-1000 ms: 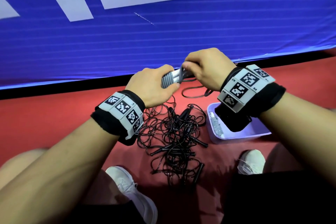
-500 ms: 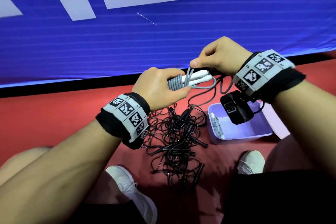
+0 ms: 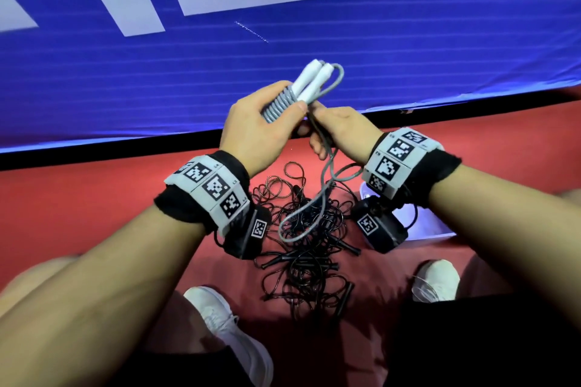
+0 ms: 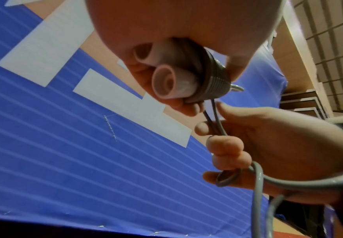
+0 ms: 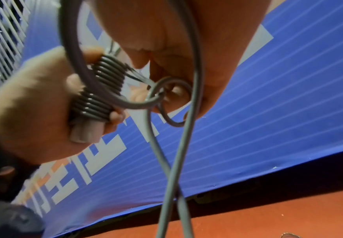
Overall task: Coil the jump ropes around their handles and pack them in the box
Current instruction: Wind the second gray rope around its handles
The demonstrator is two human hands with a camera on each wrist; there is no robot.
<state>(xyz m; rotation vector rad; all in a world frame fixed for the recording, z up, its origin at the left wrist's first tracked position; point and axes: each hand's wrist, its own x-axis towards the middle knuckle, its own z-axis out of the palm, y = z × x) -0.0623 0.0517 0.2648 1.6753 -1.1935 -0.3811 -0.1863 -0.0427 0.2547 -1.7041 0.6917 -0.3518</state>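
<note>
A tangle of ropes (image 3: pixel 309 239) lies on the floor (image 3: pixel 78 198) between two shoes (image 3: pixel 231 328), the box (image 3: pixel 424 229) to its right.

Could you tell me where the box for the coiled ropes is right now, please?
In the head view, the pale box sits on the red floor at right, mostly hidden under the right hand's wrist, beside the black rope tangle.

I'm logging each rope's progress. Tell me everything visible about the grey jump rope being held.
The grey jump rope has two white handles held side by side, tips up and away. Smooth grey cord is wound in tight turns around them; the left hand grips that coil. The right hand holds the loose cord, which hangs in a loop.
</note>
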